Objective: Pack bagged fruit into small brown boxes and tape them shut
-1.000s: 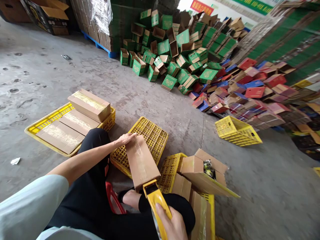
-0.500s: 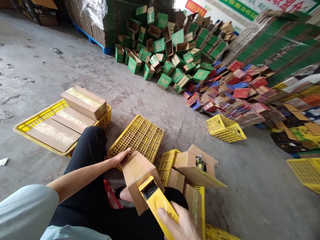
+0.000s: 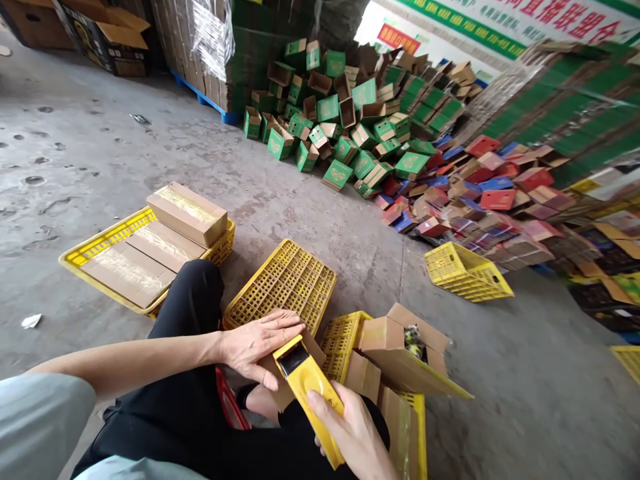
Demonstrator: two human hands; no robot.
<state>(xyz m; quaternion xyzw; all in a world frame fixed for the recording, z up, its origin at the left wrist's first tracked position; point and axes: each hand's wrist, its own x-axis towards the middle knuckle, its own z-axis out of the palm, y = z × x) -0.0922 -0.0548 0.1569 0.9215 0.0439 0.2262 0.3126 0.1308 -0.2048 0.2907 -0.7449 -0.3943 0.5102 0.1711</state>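
Observation:
My right hand (image 3: pixel 345 423) is wrapped round a yellow tape dispenser (image 3: pixel 317 400), its dark front end lying against a cardboard box (image 3: pixel 314 345) over my lap. Flat on top of that box rests my left hand (image 3: pixel 263 343), fingers stretched out, close to the dispenser's tip. Both hands and the dispenser hide most of the box. Just beyond it is an upturned yellow crate (image 3: pixel 287 280) with a grid bottom. To the right, an open cardboard box (image 3: pixel 395 340) with something dark and greenish inside sits tilted on a yellow crate (image 3: pixel 345 337) that holds more boxes.
At left, a yellow crate (image 3: pixel 80 257) holds taped cardboard boxes (image 3: pixel 187 212). Another yellow crate (image 3: pixel 467 273) lies on the floor at right. Green boxes (image 3: pixel 337 173) and red and blue boxes (image 3: pixel 497 199) are heaped at the back, beside wrapped stacks on pallets.
My left hand has moved from the box's far left edge onto its top, near the dispenser. The box now shows less behind my hands. The view has shifted slightly, moving the surroundings right and down.

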